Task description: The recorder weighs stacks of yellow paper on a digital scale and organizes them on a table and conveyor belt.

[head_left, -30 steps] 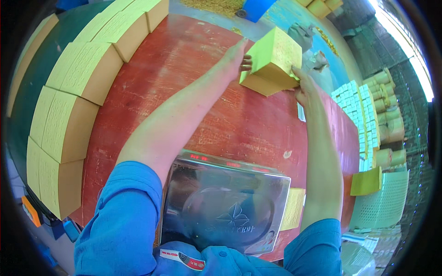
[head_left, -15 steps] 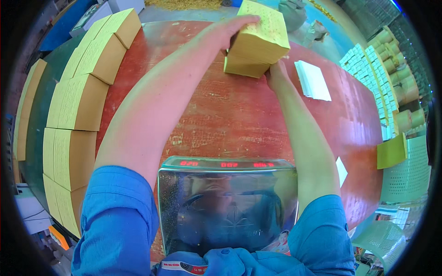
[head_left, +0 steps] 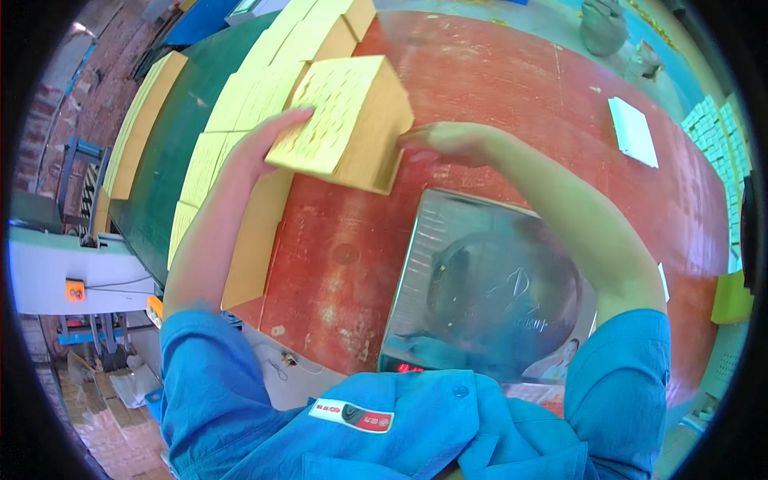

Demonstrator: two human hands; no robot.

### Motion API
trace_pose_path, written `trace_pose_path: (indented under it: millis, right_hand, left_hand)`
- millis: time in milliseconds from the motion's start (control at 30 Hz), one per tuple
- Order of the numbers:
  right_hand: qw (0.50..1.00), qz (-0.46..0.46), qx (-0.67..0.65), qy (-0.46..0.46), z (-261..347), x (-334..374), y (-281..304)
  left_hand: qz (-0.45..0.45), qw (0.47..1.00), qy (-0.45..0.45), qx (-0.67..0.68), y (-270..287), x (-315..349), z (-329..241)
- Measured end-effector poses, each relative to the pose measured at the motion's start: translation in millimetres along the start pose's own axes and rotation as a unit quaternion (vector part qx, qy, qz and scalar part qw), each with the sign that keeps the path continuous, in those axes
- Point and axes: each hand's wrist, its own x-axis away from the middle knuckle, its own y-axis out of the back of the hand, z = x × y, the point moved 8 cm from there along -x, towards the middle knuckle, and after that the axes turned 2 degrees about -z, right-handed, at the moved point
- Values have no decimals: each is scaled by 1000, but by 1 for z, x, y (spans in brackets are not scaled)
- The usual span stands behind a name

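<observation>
The thick, stiff-looking yellow block of stacked paper sheets (head_left: 340,120), probably weighty, is clamped above the red wooden table (head_left: 496,104) between the flattened left hand (head_left: 260,144) and right hand (head_left: 448,142) at opposite sides.

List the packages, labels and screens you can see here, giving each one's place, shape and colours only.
Yellow block: held by left hand and right hand, boxy, tan sides.
Stacked blocks: rows at left, yellow and tan.
Scale display: front of steel scale, dark strip, red lights.
White card: far right on red table, flat rectangle.
Shirt label: white patch, red marks.
</observation>
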Motion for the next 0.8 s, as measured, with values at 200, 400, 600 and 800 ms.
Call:
trace_pose_path:
  millis: [200, 400, 600, 800]
  right_hand:
    - [970, 207, 129, 20, 26, -16, -107]
    - [939, -58, 294, 168, 52, -95, -65]
    - [972, 90, 218, 17, 20, -71, -162]
    - [957, 113, 265, 29, -5, -10, -271]
  left_hand:
    - [-73, 996, 39, 36, 57, 140, 59]
    - [-108, 994, 5, 14, 45, 173, 78]
    - [-61, 996, 59, 25, 60, 221, 108]
    - [-46, 997, 51, 47, 55, 325, 172]
